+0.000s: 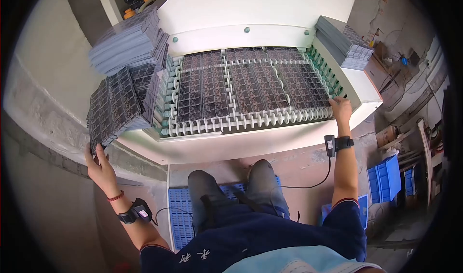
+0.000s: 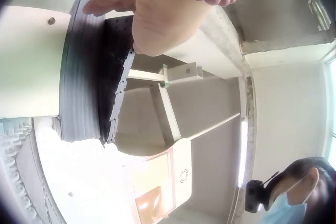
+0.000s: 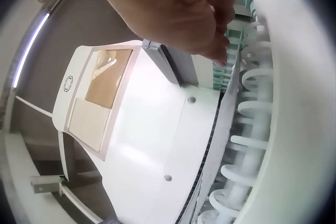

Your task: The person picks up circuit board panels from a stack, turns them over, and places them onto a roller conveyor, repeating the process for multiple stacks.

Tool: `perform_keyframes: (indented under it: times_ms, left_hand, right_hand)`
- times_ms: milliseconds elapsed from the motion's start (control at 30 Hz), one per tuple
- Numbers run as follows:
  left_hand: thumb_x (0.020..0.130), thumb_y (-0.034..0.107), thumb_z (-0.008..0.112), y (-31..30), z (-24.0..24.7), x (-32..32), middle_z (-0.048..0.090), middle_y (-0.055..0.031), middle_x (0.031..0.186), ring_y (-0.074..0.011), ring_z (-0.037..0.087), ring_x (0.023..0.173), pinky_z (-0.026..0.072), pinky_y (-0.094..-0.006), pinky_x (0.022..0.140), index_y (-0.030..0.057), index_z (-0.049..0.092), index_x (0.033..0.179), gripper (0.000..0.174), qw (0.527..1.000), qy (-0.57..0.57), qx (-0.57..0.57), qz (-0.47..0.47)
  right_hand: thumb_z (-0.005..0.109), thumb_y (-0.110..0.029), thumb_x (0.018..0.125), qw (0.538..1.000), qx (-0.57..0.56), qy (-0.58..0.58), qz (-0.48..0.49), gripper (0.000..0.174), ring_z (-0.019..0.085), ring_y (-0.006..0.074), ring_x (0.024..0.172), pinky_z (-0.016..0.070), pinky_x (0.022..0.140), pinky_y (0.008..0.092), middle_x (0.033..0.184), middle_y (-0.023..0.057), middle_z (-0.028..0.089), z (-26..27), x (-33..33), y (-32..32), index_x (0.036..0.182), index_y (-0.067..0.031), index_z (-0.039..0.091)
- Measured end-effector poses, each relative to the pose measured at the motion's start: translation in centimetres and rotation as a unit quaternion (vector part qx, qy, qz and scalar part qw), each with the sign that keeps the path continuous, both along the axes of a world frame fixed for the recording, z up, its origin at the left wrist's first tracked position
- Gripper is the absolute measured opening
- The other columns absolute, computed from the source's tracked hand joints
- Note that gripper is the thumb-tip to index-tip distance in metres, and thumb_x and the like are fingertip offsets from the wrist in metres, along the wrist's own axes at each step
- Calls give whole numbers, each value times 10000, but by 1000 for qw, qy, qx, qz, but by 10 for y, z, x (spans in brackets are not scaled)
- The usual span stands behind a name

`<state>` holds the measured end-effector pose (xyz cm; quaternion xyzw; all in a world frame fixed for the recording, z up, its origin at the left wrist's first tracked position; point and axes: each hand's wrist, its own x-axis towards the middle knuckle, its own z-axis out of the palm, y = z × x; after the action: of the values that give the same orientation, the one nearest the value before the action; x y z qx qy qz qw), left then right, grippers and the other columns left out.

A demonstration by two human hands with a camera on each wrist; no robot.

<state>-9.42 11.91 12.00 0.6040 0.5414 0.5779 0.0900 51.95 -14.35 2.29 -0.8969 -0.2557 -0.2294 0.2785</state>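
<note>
Dark gridded circuit board panels lie in rows on the white roller conveyor [image 1: 251,118] of a machine. At the front right corner of the nearest right panel [image 1: 305,86], my right hand [image 1: 341,110] has curled fingers and pinches the panel edge. The right wrist view shows that hand [image 3: 184,14] above the wheels, its fingertips at the panel's thin edge [image 3: 226,111]. To the left, my left hand [image 1: 102,169] touches the near end of a stack of panels [image 1: 113,104], fingers straight and spread. In the left wrist view its fingers lie along the stack's side [image 2: 81,82].
A taller panel stack [image 1: 128,41] stands behind on the left, another [image 1: 343,41] on the machine's right ledge. The white machine cover [image 1: 255,10] rises at the back. Blue crates [image 1: 386,179] sit low right; a blue slatted mat [image 1: 181,215] lies underfoot.
</note>
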Motion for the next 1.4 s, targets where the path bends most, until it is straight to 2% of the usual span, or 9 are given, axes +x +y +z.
perform_keyframes:
  times_ms: [67,200,433,833,900,1100,1200,1267,1400]
  left_hand:
    - [849,247,543,-4,4,-2,564,-226,1001,-202,601,794,493,-294,632,-60,463,1152,438,999,43,-12,11]
    - [823,269,562,-10,6,4,523,-273,1070,-370,551,940,457,-350,759,-70,506,1080,429,984,154,55,77]
    - [794,322,581,-20,10,18,464,-266,1144,-411,441,1066,379,-430,876,-62,521,1042,462,940,281,132,138]
    - [779,298,605,-29,9,20,437,-248,1186,-416,360,1150,329,-452,930,-26,526,1063,438,948,271,144,90]
    - [778,296,607,-27,7,21,424,-249,1200,-417,343,1163,326,-456,932,-26,524,1068,441,950,266,147,77]
    - [800,233,581,-48,7,25,330,-247,1276,-424,296,1194,293,-460,956,-33,472,1111,424,944,265,191,41]
    - [853,192,490,-68,-19,31,321,-226,1281,-339,336,1196,329,-411,950,-45,342,1196,442,974,55,164,-148]
    - [875,240,468,-83,-36,41,346,-217,1255,-326,409,1132,360,-407,924,-56,308,1205,472,888,-233,-19,-397]
    - [902,389,328,-98,-55,70,333,-210,1286,-356,405,1143,427,-509,858,-58,208,1295,607,598,-391,-270,-646]
  right_hand:
    - [656,-272,703,995,53,63,65,292,582,304,789,440,719,357,846,159,608,23,-34,18,858,-24,646]
    - [660,-161,736,933,99,186,293,203,546,98,604,427,556,228,734,66,607,48,-115,76,856,2,635]
    - [639,-259,769,773,49,218,593,284,563,124,636,442,597,239,709,70,618,126,-272,195,864,8,631]
    - [659,-212,760,664,-12,496,559,260,437,53,452,328,357,162,624,43,543,145,-348,308,778,31,570]
    - [674,-166,741,598,34,579,553,225,411,56,435,308,345,181,604,47,533,142,-345,305,739,38,580]
    - [650,-135,762,574,94,607,541,176,396,54,428,309,366,176,578,22,501,137,-332,257,743,12,556]
    - [633,-130,779,570,163,622,512,153,402,52,417,323,370,186,571,9,495,115,-307,208,763,-1,551]
    - [635,-124,778,542,232,635,499,147,417,53,403,342,369,191,572,1,499,97,-291,170,766,-2,553]
    - [612,-109,792,575,327,590,463,111,435,46,407,356,367,177,579,-22,497,54,-282,94,760,-24,549]
